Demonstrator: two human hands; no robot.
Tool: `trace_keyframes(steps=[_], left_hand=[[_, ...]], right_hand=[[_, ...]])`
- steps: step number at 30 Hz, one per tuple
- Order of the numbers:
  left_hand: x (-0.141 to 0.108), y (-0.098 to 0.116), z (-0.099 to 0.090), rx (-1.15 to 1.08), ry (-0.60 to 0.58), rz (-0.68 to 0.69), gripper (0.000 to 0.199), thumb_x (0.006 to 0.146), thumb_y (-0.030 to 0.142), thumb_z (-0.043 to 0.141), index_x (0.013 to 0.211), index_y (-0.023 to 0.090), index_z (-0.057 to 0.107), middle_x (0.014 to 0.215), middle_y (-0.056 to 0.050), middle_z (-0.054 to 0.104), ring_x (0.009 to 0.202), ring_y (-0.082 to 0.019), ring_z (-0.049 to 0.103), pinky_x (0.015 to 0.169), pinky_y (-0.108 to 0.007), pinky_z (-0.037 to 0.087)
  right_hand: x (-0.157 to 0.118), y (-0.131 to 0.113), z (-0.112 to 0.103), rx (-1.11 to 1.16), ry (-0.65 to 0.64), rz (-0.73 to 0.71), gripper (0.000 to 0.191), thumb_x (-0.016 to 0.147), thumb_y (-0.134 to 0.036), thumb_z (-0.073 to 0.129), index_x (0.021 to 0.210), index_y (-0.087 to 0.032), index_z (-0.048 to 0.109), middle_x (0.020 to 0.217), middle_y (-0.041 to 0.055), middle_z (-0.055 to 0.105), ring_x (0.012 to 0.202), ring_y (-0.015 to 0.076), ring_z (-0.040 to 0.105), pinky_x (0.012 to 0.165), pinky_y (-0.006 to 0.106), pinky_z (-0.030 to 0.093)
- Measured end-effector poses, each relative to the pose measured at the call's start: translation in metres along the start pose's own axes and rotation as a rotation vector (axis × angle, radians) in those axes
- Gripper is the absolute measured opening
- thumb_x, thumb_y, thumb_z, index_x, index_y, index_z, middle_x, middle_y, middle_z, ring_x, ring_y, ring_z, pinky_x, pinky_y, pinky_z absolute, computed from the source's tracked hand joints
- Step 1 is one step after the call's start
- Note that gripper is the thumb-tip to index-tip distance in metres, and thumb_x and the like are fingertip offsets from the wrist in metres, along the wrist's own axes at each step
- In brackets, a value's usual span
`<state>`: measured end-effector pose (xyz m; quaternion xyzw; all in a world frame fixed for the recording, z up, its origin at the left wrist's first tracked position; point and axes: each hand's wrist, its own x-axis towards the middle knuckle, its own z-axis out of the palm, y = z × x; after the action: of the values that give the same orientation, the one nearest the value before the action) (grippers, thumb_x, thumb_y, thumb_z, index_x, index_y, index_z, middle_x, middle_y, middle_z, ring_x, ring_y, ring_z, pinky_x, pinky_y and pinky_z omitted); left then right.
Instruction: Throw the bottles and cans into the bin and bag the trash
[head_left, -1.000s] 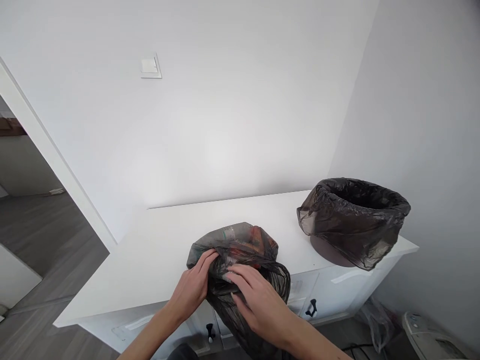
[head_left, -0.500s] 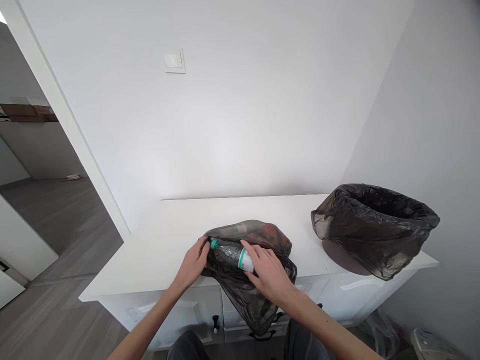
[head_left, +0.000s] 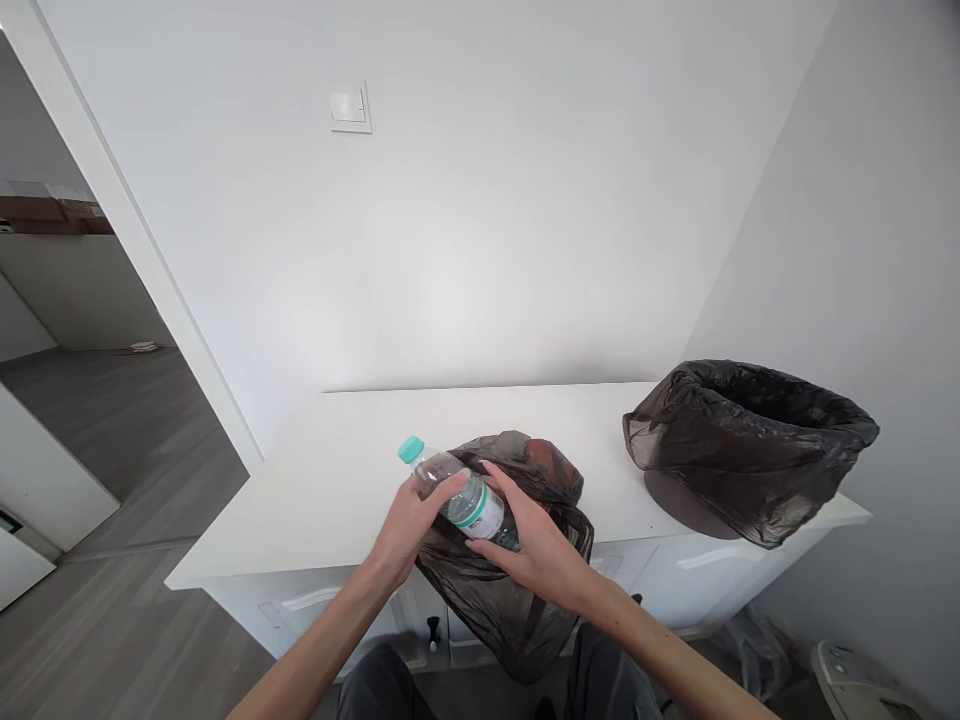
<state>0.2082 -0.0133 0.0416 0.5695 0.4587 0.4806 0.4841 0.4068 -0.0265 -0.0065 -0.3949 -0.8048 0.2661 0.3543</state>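
Our left hand [head_left: 409, 528] and right hand [head_left: 531, 548], fingers wrapped round a bottle [head_left: 475, 508], cap [head_left: 411, 449] toward ten o'clock, black bag [head_left: 499, 625] beneath

I'd take this for a room in a home, though a small office can't be ruled out. A low white cabinet [head_left: 345, 430] with panelled doors and a dark knob [head_left: 433, 628] stands against a plain white wall [head_left: 480, 230], with a rocker light switch [head_left: 349, 107] higher up. A waste bin [head_left: 682, 503] in a dark plastic liner [head_left: 750, 440] sits on top. Over to the left, a white door frame [head_left: 142, 240] opens onto grey wood-look flooring [head_left: 150, 400] and brown boxes [head_left: 37, 212].
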Motion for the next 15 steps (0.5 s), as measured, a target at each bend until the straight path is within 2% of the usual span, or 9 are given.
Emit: trace_keyframes(steps=[1, 3, 6, 9, 12, 15], left_hand=[[-0.002, 0.004, -0.004, -0.046, 0.044, -0.002, 0.055, 0.085, 0.055, 0.071, 0.126, 0.019, 0.067, 0.128, -0.012, 0.072, 0.123, -0.033, 0.064, 0.104, -0.046, 0.052], [-0.006, 0.013, -0.022, -0.114, 0.121, -0.012, 0.06, 0.084, 0.053, 0.072, 0.132, 0.018, 0.065, 0.134, -0.014, 0.069, 0.128, -0.035, 0.062, 0.106, -0.048, 0.053], [-0.01, 0.027, -0.063, -0.169, 0.135, -0.063, 0.065, 0.084, 0.055, 0.069, 0.139, 0.022, 0.061, 0.142, -0.014, 0.065, 0.13, -0.038, 0.062, 0.103, -0.052, 0.057], [-0.013, 0.041, -0.105, -0.205, 0.161, -0.086, 0.063, 0.086, 0.058, 0.064, 0.141, 0.027, 0.06, 0.144, -0.011, 0.064, 0.128, -0.04, 0.063, 0.101, -0.056, 0.059], [-0.01, 0.048, -0.135, -0.13, 0.321, -0.028, 0.057, 0.082, 0.056, 0.072, 0.132, 0.028, 0.064, 0.138, -0.01, 0.069, 0.127, -0.037, 0.065, 0.102, -0.053, 0.059], [0.001, 0.039, -0.151, 0.062, 0.468, 0.072, 0.059, 0.074, 0.053, 0.082, 0.123, 0.024, 0.066, 0.129, -0.011, 0.073, 0.126, -0.036, 0.065, 0.107, -0.052, 0.054]], right_hand=[[-0.002, 0.0, -0.001, 0.009, -0.032, 0.002, 0.09, 0.097, -0.048, 0.063, 0.165, -0.033, 0.006, 0.163, 0.0102, 0.04, 0.15, 0.0261, 0.04, 0.117, 0.045, 0.044], [-0.007, 0.001, -0.004, -0.007, -0.086, 0.013, 0.084, 0.099, -0.05, 0.06, 0.165, -0.031, 0.011, 0.164, 0.0113, 0.039, 0.15, 0.0265, 0.04, 0.118, 0.046, 0.044], [-0.015, 0.008, -0.002, -0.096, -0.144, -0.002, 0.065, 0.104, -0.048, 0.05, 0.16, -0.025, 0.029, 0.163, 0.0123, 0.042, 0.149, 0.0258, 0.042, 0.119, 0.045, 0.043], [-0.014, 0.016, 0.011, -0.277, -0.16, -0.093, 0.054, 0.107, -0.04, 0.043, 0.156, -0.018, 0.038, 0.16, 0.0141, 0.045, 0.15, 0.0278, 0.04, 0.122, 0.048, 0.039], [0.004, 0.019, 0.027, -0.5, -0.13, -0.142, 0.051, 0.105, -0.023, 0.038, 0.155, -0.01, 0.039, 0.156, 0.0192, 0.049, 0.147, 0.0318, 0.044, 0.118, 0.051, 0.043], [0.034, 0.02, 0.036, -0.653, -0.158, -0.098, 0.051, 0.098, -0.009, 0.04, 0.149, -0.006, 0.048, 0.142, 0.023, 0.06, 0.133, 0.0332, 0.058, 0.108, 0.048, 0.052]])
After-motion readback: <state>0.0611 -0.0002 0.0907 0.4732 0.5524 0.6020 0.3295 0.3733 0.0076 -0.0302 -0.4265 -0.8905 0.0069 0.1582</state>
